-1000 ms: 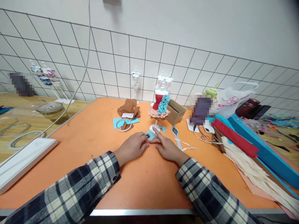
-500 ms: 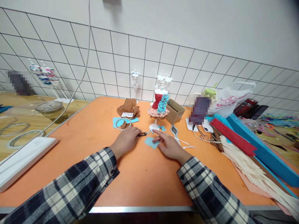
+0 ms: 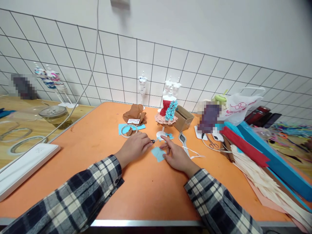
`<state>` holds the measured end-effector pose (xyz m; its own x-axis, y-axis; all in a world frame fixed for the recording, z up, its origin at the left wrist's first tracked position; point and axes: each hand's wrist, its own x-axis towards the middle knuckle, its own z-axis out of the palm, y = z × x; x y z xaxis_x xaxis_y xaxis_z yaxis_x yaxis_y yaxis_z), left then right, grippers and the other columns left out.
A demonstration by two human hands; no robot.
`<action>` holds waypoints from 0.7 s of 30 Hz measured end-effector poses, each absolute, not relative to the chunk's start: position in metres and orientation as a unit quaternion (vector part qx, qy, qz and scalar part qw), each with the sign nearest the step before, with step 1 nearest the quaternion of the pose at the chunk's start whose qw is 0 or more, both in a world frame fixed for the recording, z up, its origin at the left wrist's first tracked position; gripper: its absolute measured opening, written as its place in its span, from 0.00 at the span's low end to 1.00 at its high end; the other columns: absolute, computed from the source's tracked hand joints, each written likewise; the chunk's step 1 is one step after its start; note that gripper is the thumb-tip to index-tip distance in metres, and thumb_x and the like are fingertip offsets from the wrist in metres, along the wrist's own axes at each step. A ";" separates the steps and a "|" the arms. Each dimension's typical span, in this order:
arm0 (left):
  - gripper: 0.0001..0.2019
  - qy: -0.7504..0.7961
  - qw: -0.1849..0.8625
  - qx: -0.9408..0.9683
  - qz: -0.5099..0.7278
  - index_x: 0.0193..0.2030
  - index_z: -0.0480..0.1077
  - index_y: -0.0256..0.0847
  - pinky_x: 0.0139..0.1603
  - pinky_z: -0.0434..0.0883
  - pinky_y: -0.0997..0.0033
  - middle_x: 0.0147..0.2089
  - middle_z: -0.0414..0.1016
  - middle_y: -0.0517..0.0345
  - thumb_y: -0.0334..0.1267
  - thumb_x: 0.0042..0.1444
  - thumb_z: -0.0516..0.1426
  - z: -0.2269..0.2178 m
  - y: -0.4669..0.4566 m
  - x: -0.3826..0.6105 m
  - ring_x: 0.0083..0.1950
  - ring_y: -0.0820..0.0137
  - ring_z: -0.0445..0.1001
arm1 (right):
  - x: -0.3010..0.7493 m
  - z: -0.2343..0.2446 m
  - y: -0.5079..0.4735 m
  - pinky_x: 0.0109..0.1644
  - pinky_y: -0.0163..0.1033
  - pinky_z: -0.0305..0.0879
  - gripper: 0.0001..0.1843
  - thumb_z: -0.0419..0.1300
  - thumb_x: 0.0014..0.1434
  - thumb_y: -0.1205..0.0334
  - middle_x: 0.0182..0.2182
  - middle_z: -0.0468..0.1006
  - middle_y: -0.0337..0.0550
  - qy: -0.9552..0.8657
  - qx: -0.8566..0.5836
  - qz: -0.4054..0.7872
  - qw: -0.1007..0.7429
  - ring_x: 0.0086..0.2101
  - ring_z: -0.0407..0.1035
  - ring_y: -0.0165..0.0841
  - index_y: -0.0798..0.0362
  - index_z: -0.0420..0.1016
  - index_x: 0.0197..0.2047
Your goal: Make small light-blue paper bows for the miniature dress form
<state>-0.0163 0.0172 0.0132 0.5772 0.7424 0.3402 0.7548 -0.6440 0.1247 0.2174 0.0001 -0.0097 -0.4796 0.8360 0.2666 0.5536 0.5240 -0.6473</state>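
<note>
My left hand point(image 3: 136, 145) lies palm down with its fingers together, the fingertips on a small black object point(image 3: 152, 141) whose kind I cannot make out because the hand covers most of it. My right hand point(image 3: 177, 155) stretches its index finger forward, thumb apart, at the right edge of a light blue paper square point(image 3: 158, 153). Just beyond the fingers are blue cut scraps point(image 3: 169, 136) by the white base of a small dress form point(image 3: 170, 94). The form wears a red bodice with blue ruffles point(image 3: 171, 110) and a pink ruffled skirt point(image 3: 166, 119).
Left of the form lie a tape roll point(image 3: 129, 130) and crumpled brown paper point(image 3: 135, 113). An open cardboard box point(image 3: 184, 120) stands behind. Scissors point(image 3: 214, 143), cables and folded red paper point(image 3: 243, 146) are on the right. A white power strip point(image 3: 29, 170) lies at the left edge.
My left hand has shifted slightly right and now covers more of the small black object. My right hand stays by the blue paper. The view has tilted a little.
</note>
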 end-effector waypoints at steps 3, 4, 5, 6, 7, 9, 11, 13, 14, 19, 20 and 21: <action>0.14 -0.352 -0.042 -0.919 -0.172 0.38 0.74 0.41 0.44 0.65 0.65 0.38 0.74 0.53 0.46 0.64 0.52 0.014 0.000 -0.001 0.44 0.63 0.70 | 0.218 -0.004 -0.001 0.47 0.41 0.64 0.47 0.58 0.52 0.73 0.44 0.76 0.41 -0.805 -0.426 0.232 0.341 0.41 0.68 0.33 0.44 0.41 0.70; 0.13 -0.347 -0.057 -0.920 -0.174 0.38 0.74 0.41 0.45 0.65 0.65 0.39 0.74 0.54 0.48 0.62 0.54 0.012 -0.005 0.005 0.44 0.64 0.70 | 0.219 -0.004 -0.002 0.47 0.40 0.64 0.48 0.57 0.53 0.73 0.44 0.76 0.41 -0.801 -0.423 0.240 0.350 0.41 0.68 0.33 0.44 0.39 0.71; 0.13 -0.353 -0.068 -0.916 -0.177 0.39 0.74 0.42 0.44 0.65 0.65 0.39 0.74 0.54 0.48 0.61 0.55 0.009 -0.008 0.010 0.43 0.64 0.70 | 0.219 -0.004 -0.002 0.47 0.40 0.65 0.49 0.57 0.53 0.74 0.43 0.76 0.41 -0.800 -0.419 0.250 0.350 0.40 0.68 0.32 0.44 0.35 0.71; 0.12 -0.362 -0.074 -0.912 -0.178 0.39 0.74 0.41 0.43 0.66 0.66 0.39 0.74 0.54 0.47 0.60 0.56 0.006 -0.011 0.014 0.43 0.64 0.71 | 0.219 -0.005 -0.003 0.47 0.41 0.64 0.50 0.57 0.53 0.74 0.43 0.76 0.40 -0.803 -0.414 0.258 0.342 0.40 0.68 0.32 0.44 0.33 0.71; 0.10 -0.370 -0.079 -0.909 -0.174 0.39 0.74 0.41 0.41 0.66 0.67 0.39 0.74 0.54 0.45 0.60 0.57 0.002 -0.012 0.017 0.42 0.65 0.71 | 0.219 -0.007 -0.003 0.48 0.41 0.64 0.52 0.57 0.53 0.74 0.42 0.76 0.40 -0.809 -0.410 0.263 0.329 0.39 0.68 0.32 0.45 0.30 0.71; 0.08 -0.374 -0.080 -0.910 -0.159 0.38 0.75 0.42 0.39 0.66 0.67 0.38 0.75 0.55 0.41 0.61 0.56 -0.003 -0.012 0.019 0.40 0.66 0.72 | 0.219 -0.011 -0.004 0.48 0.41 0.64 0.54 0.58 0.52 0.73 0.39 0.77 0.39 -0.822 -0.410 0.265 0.294 0.38 0.68 0.33 0.46 0.28 0.72; 0.09 -0.367 -0.068 -0.917 -0.142 0.37 0.76 0.43 0.39 0.65 0.66 0.37 0.76 0.56 0.38 0.62 0.54 -0.004 -0.010 0.017 0.39 0.66 0.73 | 0.218 -0.014 -0.004 0.46 0.41 0.64 0.55 0.59 0.52 0.73 0.36 0.77 0.37 -0.827 -0.419 0.265 0.265 0.36 0.67 0.32 0.46 0.27 0.72; 0.11 -0.360 -0.049 -0.922 -0.133 0.36 0.77 0.43 0.41 0.65 0.64 0.36 0.76 0.56 0.36 0.62 0.53 -0.003 -0.008 0.014 0.38 0.66 0.73 | 0.218 -0.014 -0.005 0.45 0.40 0.64 0.54 0.60 0.52 0.72 0.37 0.77 0.37 -0.829 -0.426 0.257 0.257 0.36 0.67 0.32 0.45 0.30 0.72; 0.11 -0.356 -0.042 -0.924 -0.130 0.35 0.77 0.44 0.41 0.65 0.64 0.35 0.76 0.56 0.36 0.62 0.53 -0.001 -0.008 0.013 0.38 0.66 0.73 | 0.218 -0.013 -0.005 0.46 0.40 0.63 0.54 0.60 0.52 0.73 0.38 0.77 0.38 -0.829 -0.428 0.247 0.262 0.36 0.66 0.32 0.45 0.32 0.72; 0.10 -0.358 -0.035 -0.924 -0.131 0.35 0.77 0.43 0.42 0.64 0.62 0.35 0.77 0.56 0.37 0.62 0.53 0.003 -0.006 0.011 0.39 0.64 0.74 | 0.216 -0.011 -0.008 0.39 0.37 0.63 0.52 0.59 0.52 0.73 0.37 0.77 0.36 -0.816 -0.437 0.274 0.262 0.30 0.66 0.29 0.42 0.34 0.71; 0.10 -0.361 -0.036 -0.923 -0.132 0.35 0.76 0.43 0.42 0.64 0.62 0.35 0.77 0.56 0.37 0.62 0.53 0.003 -0.006 0.012 0.39 0.64 0.73 | 0.216 -0.012 -0.008 0.37 0.36 0.62 0.53 0.60 0.52 0.72 0.37 0.78 0.35 -0.811 -0.443 0.285 0.254 0.28 0.65 0.29 0.42 0.33 0.71; 0.10 -0.363 -0.038 -0.921 -0.133 0.35 0.76 0.43 0.42 0.63 0.62 0.35 0.77 0.56 0.37 0.61 0.53 0.003 -0.006 0.012 0.38 0.64 0.73 | 0.215 -0.013 -0.008 0.36 0.35 0.62 0.53 0.60 0.52 0.72 0.36 0.78 0.34 -0.807 -0.450 0.290 0.250 0.28 0.65 0.28 0.42 0.33 0.71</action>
<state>0.0118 -0.0059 0.0027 0.7011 0.6789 0.2179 0.6588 -0.7337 0.1663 0.2154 -0.0078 -0.0130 -0.4705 0.8706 0.1435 0.5809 0.4281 -0.6923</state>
